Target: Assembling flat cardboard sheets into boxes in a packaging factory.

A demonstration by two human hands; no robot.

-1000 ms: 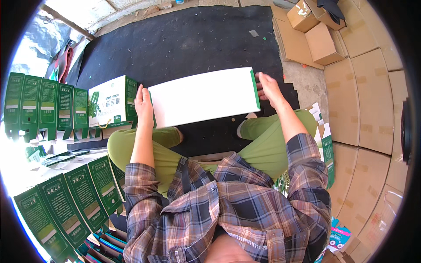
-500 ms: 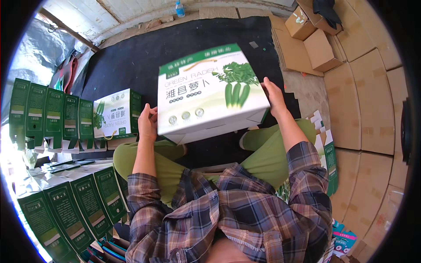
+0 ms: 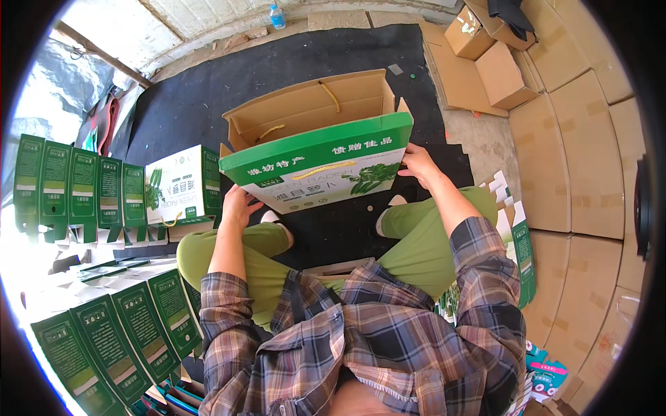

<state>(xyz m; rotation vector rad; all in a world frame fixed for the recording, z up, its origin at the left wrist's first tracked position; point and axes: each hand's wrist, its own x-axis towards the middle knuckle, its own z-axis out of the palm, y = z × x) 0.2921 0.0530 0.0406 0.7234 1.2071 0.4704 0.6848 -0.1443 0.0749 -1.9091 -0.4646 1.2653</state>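
A white and green cardboard gift box [image 3: 316, 163] with a radish picture is held up in front of me. Its top gapes, showing a plain brown inside, and yellow rope handles hang on its front and back walls. The green band along the front top edge faces up toward me. My left hand [image 3: 239, 208] grips the box low at its left side, fingers curled. At the right side, my right hand [image 3: 420, 165] has its fingers closed on the edge, partly hidden behind the box. The box's underside is hidden.
Green boxes [image 3: 83, 187] stand in a row at the left, ending in a white-faced box [image 3: 173, 187]. More green boxes [image 3: 132, 333] sit nearer at lower left. A wall of brown cartons [image 3: 541, 159] lines the right. Black sheeting [image 3: 187, 104] covers the floor; a blue bottle [image 3: 277, 17] stands beyond.
The box has tipped from front face up to more upright, so its open top and brown inside now show. Both hands have shifted slightly with it, the right one down and left.
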